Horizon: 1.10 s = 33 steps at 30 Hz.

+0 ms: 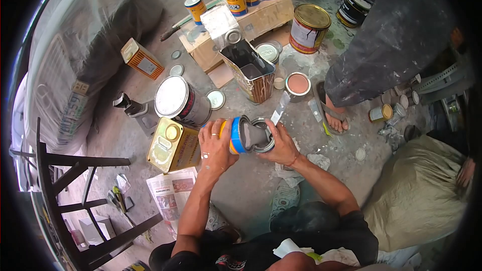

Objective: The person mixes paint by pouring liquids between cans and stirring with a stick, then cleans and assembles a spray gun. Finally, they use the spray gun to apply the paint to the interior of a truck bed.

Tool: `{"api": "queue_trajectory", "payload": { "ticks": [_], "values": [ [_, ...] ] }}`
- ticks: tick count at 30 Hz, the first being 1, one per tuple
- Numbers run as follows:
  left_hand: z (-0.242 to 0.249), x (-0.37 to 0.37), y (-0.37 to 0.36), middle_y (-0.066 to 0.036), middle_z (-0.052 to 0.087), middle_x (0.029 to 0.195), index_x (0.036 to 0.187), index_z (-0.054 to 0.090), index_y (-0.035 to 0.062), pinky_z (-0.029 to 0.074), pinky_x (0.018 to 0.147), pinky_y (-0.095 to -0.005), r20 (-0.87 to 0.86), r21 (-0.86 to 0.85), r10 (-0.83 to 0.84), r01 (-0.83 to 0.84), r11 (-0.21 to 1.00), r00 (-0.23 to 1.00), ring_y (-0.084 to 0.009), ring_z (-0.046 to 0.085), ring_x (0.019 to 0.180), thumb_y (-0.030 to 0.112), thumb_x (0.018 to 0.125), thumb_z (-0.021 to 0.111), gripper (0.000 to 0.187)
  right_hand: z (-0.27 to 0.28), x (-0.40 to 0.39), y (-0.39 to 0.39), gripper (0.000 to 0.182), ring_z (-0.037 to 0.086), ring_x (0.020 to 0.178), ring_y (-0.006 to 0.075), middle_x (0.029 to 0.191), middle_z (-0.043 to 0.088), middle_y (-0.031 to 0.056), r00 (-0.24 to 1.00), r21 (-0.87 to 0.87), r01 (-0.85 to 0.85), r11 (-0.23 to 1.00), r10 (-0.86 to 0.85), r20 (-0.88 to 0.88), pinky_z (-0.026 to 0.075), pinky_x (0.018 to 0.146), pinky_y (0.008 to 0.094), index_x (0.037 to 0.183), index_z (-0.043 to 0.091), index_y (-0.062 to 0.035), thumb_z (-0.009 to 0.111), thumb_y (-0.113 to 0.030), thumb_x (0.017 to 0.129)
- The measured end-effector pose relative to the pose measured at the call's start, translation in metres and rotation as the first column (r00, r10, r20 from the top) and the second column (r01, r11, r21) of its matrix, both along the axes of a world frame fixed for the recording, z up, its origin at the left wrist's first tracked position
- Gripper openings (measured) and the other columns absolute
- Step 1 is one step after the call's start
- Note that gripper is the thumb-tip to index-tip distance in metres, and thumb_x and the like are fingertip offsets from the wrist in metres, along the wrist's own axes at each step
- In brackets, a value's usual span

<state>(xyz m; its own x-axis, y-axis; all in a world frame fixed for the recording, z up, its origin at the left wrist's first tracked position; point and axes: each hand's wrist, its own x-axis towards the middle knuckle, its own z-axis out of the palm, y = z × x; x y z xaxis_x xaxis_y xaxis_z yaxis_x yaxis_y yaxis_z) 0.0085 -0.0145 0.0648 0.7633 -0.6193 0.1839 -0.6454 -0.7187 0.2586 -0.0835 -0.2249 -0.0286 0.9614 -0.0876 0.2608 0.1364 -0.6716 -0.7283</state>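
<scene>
My left hand (218,145) is wrapped round a yellow and blue paint can (240,134), tipped on its side with its mouth to the right. Grey paint (255,134) runs from its mouth into a second can (266,143), mouth to mouth with it. That second can is in my right hand (282,146), fingers closed round its side. A putty knife (280,110) sticks up from the same hand, its blade smeared pale grey; its handle is hidden. Beyond my hands stands an open rectangular tin (248,78), dark inside and streaked with drips.
A white-lidded bucket (181,101) and a gold rectangular tin (173,145) stand left. Several small cans sit near a cardboard box (266,17). A pinkish-brown can (297,84) is near another person's foot (335,115). A black metal frame (75,160) stands at lower left.
</scene>
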Motion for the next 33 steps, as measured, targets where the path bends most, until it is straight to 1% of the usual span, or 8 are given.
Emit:
{"api": "queue_trajectory", "payload": {
  "ticks": [5, 7, 13, 18, 20, 23, 27, 33],
  "values": [
    [-0.025, 0.013, 0.011, -0.014, 0.056, 0.130, 0.139, 0.045, 0.0075, 0.039, 0.107, -0.0484, -0.121, -0.284, 0.024, -0.058, 0.957, 0.992, -0.0381, 0.053, 0.121, 0.017, 0.048, 0.090, 0.102, 0.017, -0.002, -0.007, 0.118, 0.057, 0.116, 0.0399, 0.127, 0.053, 0.0232, 0.997, 0.118, 0.077, 0.990, -0.074, -0.028, 0.048, 0.098, 0.0455, 0.152, 0.027, -0.0043, 0.094, -0.025, 0.058],
    [-0.037, 0.014, 0.015, -0.018, 0.056, 0.136, 0.144, 0.039, 0.0020, 0.043, 0.107, -0.0446, -0.519, -0.350, 0.037, -0.251, 0.902, 0.854, -0.0345, 0.055, 0.124, 0.025, 0.051, 0.091, 0.109, 0.024, -0.002, -0.013, 0.119, 0.057, 0.117, 0.0365, 0.127, 0.054, 0.0206, 0.995, 0.082, 0.090, 0.993, -0.093, 0.030, 0.048, 0.098, 0.0442, 0.152, 0.026, -0.0027, 0.094, -0.024, 0.057],
    [-0.056, 0.002, 0.010, -0.015, 0.062, 0.128, 0.142, 0.039, 0.0002, 0.048, 0.103, -0.0394, -0.639, -0.497, -0.090, -0.320, 0.806, 0.764, -0.0275, 0.061, 0.118, 0.026, 0.052, 0.093, 0.108, 0.066, 0.006, -0.030, 0.112, 0.058, 0.111, 0.0380, 0.123, 0.056, 0.0201, 0.986, -0.012, 0.081, 0.997, -0.078, 0.150, 0.049, 0.094, 0.0441, 0.150, 0.029, -0.0034, 0.092, -0.024, 0.060],
    [-0.107, -0.010, 0.002, -0.015, 0.063, 0.126, 0.141, 0.040, 0.0000, 0.048, 0.101, -0.0382, -0.624, -0.640, -0.228, -0.322, 0.698, 0.747, -0.0261, 0.063, 0.116, 0.029, 0.053, 0.095, 0.107, 0.103, 0.022, -0.036, 0.107, 0.054, 0.116, 0.0428, 0.128, 0.053, 0.0225, 0.988, -0.114, 0.004, 0.994, 0.013, 0.153, 0.045, 0.099, 0.0489, 0.149, 0.034, -0.0055, 0.091, -0.025, 0.061],
    [-0.108, -0.013, 0.003, -0.016, 0.062, 0.128, 0.143, 0.037, -0.0002, 0.048, 0.102, -0.0392, -0.669, -0.564, -0.194, -0.319, 0.761, 0.718, -0.0290, 0.061, 0.119, 0.032, 0.053, 0.095, 0.111, 0.103, 0.027, -0.038, 0.100, 0.048, 0.124, 0.0482, 0.136, 0.047, 0.0256, 0.982, -0.243, -0.054, 0.969, 0.096, 0.162, 0.041, 0.105, 0.0518, 0.148, 0.039, -0.0101, 0.089, -0.026, 0.063],
    [-0.099, -0.013, 0.002, -0.017, 0.060, 0.132, 0.146, 0.032, -0.0009, 0.047, 0.104, -0.0411, -0.616, -0.560, -0.183, -0.263, 0.786, 0.766, -0.0318, 0.060, 0.122, 0.034, 0.053, 0.094, 0.117, 0.123, 0.033, -0.038, 0.095, 0.045, 0.129, 0.0470, 0.141, 0.044, 0.0253, 0.958, -0.472, -0.155, 0.868, 0.250, 0.144, 0.038, 0.109, 0.0539, 0.145, 0.045, -0.0128, 0.089, -0.025, 0.062],
    [-0.083, -0.014, 0.001, -0.017, 0.059, 0.134, 0.145, 0.037, 0.0013, 0.044, 0.106, -0.0423, -0.665, -0.553, -0.152, -0.344, 0.759, 0.732, -0.0315, 0.057, 0.126, 0.033, 0.052, 0.094, 0.113, 0.136, 0.039, -0.035, 0.085, 0.044, 0.132, 0.0450, 0.143, 0.042, 0.0245, 0.926, -0.553, -0.272, 0.788, 0.370, 0.071, 0.034, 0.110, 0.0581, 0.141, 0.051, -0.0151, 0.085, -0.018, 0.063],
    [-0.078, -0.009, 0.006, -0.021, 0.057, 0.134, 0.147, 0.033, 0.0006, 0.043, 0.106, -0.0453, -0.610, -0.503, -0.121, -0.265, 0.823, 0.783, -0.0372, 0.055, 0.126, 0.035, 0.050, 0.094, 0.120, 0.134, 0.043, -0.032, 0.067, 0.042, 0.135, 0.0449, 0.147, 0.041, 0.0241, 0.902, -0.687, -0.291, 0.666, 0.431, 0.036, 0.030, 0.113, 0.0612, 0.128, 0.060, -0.0192, 0.076, -0.008, 0.064]
  ]
}}
